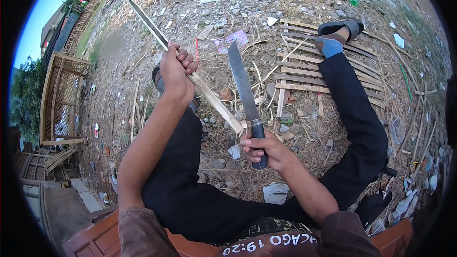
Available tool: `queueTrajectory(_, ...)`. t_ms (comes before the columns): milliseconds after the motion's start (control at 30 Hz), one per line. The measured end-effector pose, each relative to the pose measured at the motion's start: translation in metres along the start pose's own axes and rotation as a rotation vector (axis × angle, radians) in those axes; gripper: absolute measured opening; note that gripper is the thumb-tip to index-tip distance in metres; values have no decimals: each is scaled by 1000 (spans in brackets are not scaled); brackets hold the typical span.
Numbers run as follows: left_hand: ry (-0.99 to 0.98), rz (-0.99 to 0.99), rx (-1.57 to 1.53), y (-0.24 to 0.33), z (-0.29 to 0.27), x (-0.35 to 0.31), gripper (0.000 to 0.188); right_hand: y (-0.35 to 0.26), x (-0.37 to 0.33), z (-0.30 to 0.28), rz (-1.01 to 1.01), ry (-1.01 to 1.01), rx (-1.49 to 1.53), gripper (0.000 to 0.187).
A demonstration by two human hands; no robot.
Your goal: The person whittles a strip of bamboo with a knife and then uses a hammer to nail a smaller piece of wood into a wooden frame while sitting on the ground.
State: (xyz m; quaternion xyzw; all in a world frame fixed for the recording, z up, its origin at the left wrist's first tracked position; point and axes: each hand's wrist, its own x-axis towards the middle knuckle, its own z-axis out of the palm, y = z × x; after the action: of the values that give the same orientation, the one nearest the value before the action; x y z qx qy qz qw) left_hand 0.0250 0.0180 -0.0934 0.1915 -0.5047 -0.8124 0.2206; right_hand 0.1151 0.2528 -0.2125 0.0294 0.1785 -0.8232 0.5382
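Gripping knife (244,85) and stick (213,96), sandal (353,28) on slatted panel (304,72), rubble (190,16) around

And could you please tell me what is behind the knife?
Behind the knife, held in the right hand, a pinkish scrap and strawy ground show. Knife and hand cover whatever lies directly behind them, including part of the scrap.

The shirt (259,250) is dark brown, its left sleeve (143,233) short with a stitched hem. White lettering (272,244) crosses the shirt's front, a dark mottled print (278,227) beside it. Long black trousers (228,213) extend from the shirt; farthest from it are a blue sock (332,47) and dark, broad-strapped sandals (354,29).
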Motion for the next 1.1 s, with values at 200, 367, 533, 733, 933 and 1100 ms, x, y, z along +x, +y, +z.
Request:
queueTrajectory(200, 1, 8, 6, -6, 0, 17, 18, -45, -54, -7, -114, 208, -209, 16)
queueTrajectory(367, 20, 35, 10, 14, -26, 4, 22, -133, -143, -6, -551, 664, -498, 19)
queueTrajectory(533, -48, -67, 88, -12, -5, 2, 23, -204, -281, 3, -1058, 1141, -765, 31)
queueTrajectory(733, -248, -277, 310, -54, 45, -13, 27, -195, -342, -23, -1106, 1600, -961, 28)
queueTrajectory(933, -489, -399, 571, -86, 90, -36, 32, -178, -331, -51, -914, 1599, -1128, 19)
queueTrajectory(1100, -749, -182, 943, -108, 93, -36, 31, -170, -322, -66, -886, 1558, -1163, 17)
